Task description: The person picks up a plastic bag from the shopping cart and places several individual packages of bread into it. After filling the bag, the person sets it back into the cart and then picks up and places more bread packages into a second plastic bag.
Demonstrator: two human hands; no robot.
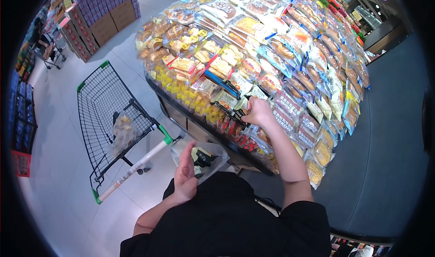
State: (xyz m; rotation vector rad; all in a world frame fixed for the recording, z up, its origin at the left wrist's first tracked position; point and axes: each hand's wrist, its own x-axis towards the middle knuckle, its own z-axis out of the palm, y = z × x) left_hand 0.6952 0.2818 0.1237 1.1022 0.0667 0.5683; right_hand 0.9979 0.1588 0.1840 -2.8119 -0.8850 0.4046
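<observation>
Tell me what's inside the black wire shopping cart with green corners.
The black wire shopping cart holds a clear plastic bag with yellowish-brown contents. Something dark shows beside it, unidentifiable. Whatever lies directly beneath the bag is covered.

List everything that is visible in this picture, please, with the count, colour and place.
Packaged breads: many, mostly brown and yellow, across the display.
Display stand: one, dark-edged, centre.
Black item: at least one, at the right hand, unclear.
Shopping cart: one, black and green, left.
Filled bag: one, clear, inside this cart.
Open bag: one, clear, by the left hand.
Cartons: at least two, brown, upper left.
Small packs: many, purple, above cartons.
Second cart: one, greyish, far left.
Left hand: one, bare, lower centre.
Right hand: one, bare, over breads.
</observation>
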